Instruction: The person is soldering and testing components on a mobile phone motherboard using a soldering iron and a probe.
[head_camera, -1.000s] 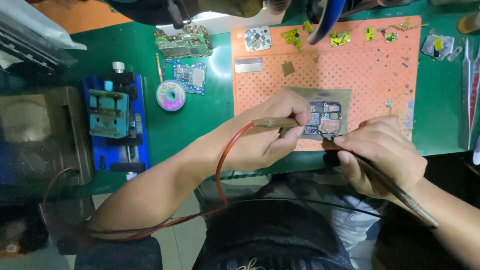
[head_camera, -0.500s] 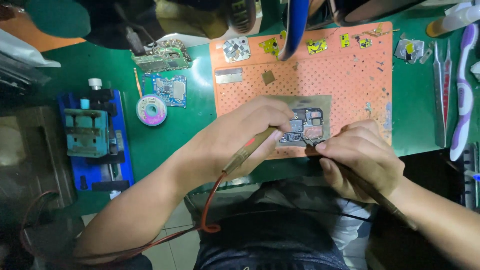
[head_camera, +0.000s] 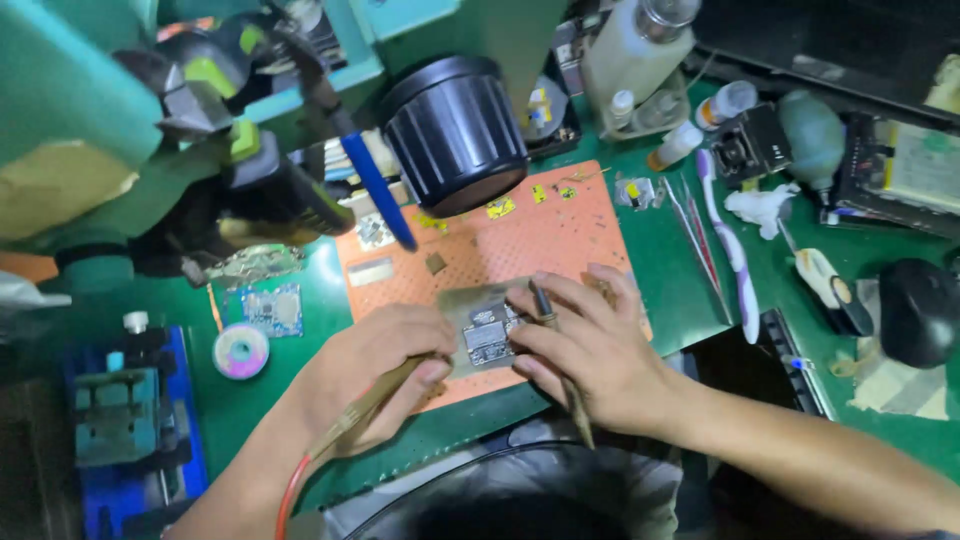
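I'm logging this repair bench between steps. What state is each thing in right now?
Left hand: closed on a soldering iron, tip toward the board.
Right hand: gripping a thin dark tool, fingers resting on the board.
Small circuit board: lying flat in a metal holder on the orange mat.
Toothbrush: lying loose on the green mat.
Solder spool: lying flat, untouched.

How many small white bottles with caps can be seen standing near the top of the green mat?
2. One small bottle stands just right of the orange mat's top corner; another small bottle stands up and right of it. More may hide behind the microscope lens.
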